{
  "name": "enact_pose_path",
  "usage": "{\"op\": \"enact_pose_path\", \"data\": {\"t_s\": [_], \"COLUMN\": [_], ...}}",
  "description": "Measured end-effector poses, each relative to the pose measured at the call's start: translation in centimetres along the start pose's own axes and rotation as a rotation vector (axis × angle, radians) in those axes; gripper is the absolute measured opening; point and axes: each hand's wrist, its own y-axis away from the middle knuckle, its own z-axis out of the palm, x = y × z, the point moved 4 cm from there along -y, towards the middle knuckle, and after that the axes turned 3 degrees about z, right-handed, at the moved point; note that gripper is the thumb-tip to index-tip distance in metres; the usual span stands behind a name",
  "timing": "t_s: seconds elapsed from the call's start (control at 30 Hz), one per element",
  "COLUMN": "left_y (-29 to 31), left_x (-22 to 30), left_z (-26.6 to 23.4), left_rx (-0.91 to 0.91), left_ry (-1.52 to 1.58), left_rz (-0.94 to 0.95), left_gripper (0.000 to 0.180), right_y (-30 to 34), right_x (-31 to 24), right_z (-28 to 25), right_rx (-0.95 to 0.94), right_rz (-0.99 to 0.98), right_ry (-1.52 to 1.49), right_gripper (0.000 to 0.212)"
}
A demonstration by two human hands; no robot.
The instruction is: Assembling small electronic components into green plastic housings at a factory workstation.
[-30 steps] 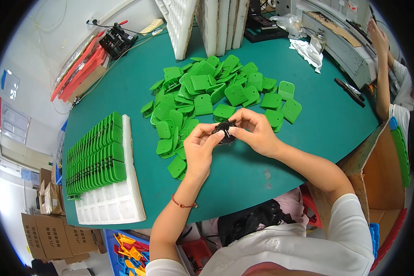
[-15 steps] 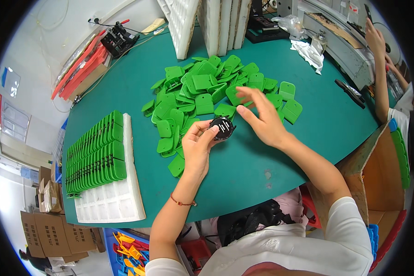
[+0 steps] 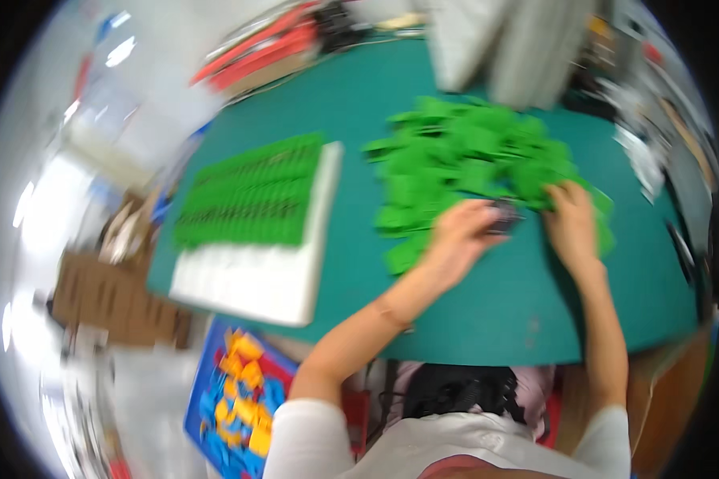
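Left fingers (image 3: 473,212) pinch a rounded black piece (image 3: 506,215); curled right fingers (image 3: 565,199), hold unclear, reach heaped flat green clips (image 3: 477,144).

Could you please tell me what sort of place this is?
Probably a small workshop or assembly room: a green worktable carries a heap of green pieces, more green pieces stand in rows on a white tray, and a blue bin holds many coloured parts.

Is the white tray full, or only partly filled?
The white tray is partly filled: green pieces cover its far part, while bare white shows nearer.
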Motion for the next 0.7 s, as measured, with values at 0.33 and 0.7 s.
{"op": "enact_pose_path", "data": {"t_s": [0.33,0.7], "left_y": [0.2,-0.8], "left_x": [-1.2,-1.5], "left_z": [1.3,0.8], "left_rx": [-0.114,-0.175], "left_ry": [0.228,0.125], "left_rz": [-0.169,-0.063], "left_gripper": [0.01,0.022], "right_y": [1.4,0.9], "right_x": [4.4,2.3], "right_z": [3.8,1.1], "right_rx": [-0.139,-0.116], "right_rz": [-0.012,-0.08], "right_ry": [-0.062,0.045], "right_gripper": [0.054,0.045]}}
